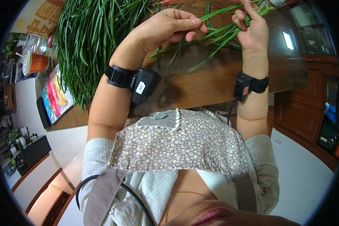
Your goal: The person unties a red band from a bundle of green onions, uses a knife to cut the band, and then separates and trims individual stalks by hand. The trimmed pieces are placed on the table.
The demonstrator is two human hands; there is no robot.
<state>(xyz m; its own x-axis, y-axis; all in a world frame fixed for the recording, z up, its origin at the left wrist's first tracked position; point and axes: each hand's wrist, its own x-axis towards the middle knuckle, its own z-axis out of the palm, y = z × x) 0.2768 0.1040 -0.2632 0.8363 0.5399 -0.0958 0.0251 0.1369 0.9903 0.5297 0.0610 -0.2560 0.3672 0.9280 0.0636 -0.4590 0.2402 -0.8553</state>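
My left hand (169, 26) pinches the end of a green blade of what look like garlic chives (219, 13) between thumb and fingers. Across from it, my right hand (254, 34) is closed around a small bunch of the same blades (224, 34), whose loose ends spread toward the left over the table. The stem ends stick out past my right fingers near the top edge. To the left of my left forearm lies a large heap of long green chives (84, 48), its tips hanging toward the table's near edge.
The dark wooden table (192, 90) has a clear cover. On its left stand an orange paper cup with a straw (36, 63) and a colourful printed packet (58, 93). A wooden cabinet (299, 104) is at the right. Black devices are strapped to both forearms; a cable hangs from the right one (241, 87).
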